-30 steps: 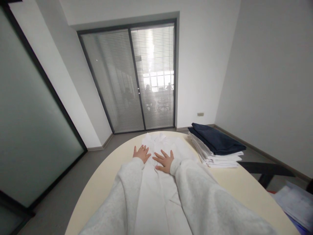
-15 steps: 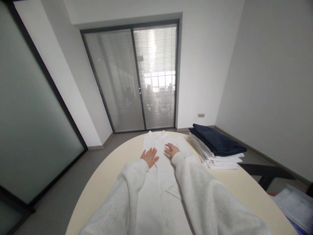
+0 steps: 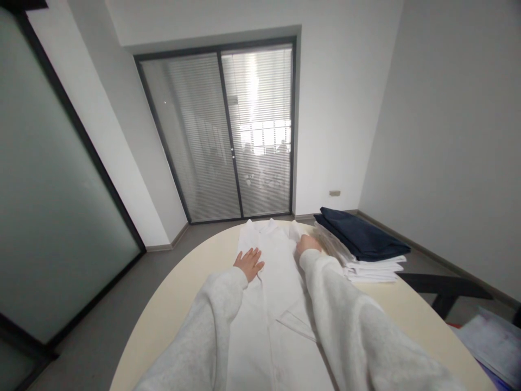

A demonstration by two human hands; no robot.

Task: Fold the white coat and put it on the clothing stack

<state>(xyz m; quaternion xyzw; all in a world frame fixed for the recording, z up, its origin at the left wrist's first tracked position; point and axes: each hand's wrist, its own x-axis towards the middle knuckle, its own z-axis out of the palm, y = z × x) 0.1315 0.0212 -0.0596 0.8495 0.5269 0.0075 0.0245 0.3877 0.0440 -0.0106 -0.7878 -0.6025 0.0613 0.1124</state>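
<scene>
A long white coat (image 3: 280, 282) with a collar at its far end and a pocket lies lengthwise on the round table. My left hand (image 3: 249, 264) rests flat on its left front, fingers spread. On the other side my right hand (image 3: 308, 244) is closed on the coat's right edge near the shoulder, where a bit of white cloth stands up beyond the knuckles. Its fingertips are hidden. Both my forearms, in loose light grey sleeves, cover parts of the coat's sides.
Right of the coat stands a stack of folded white cloth (image 3: 372, 270) topped by a dark navy folded cloth (image 3: 362, 233). The cream tabletop (image 3: 163, 320) has a rounded edge. Papers or bags (image 3: 488, 336) lie low at right, near a dark chair part (image 3: 443, 285).
My right hand has moved right from the middle of the coat to its edge and closed on the cloth, shifting the right side outward. My left hand stays in place.
</scene>
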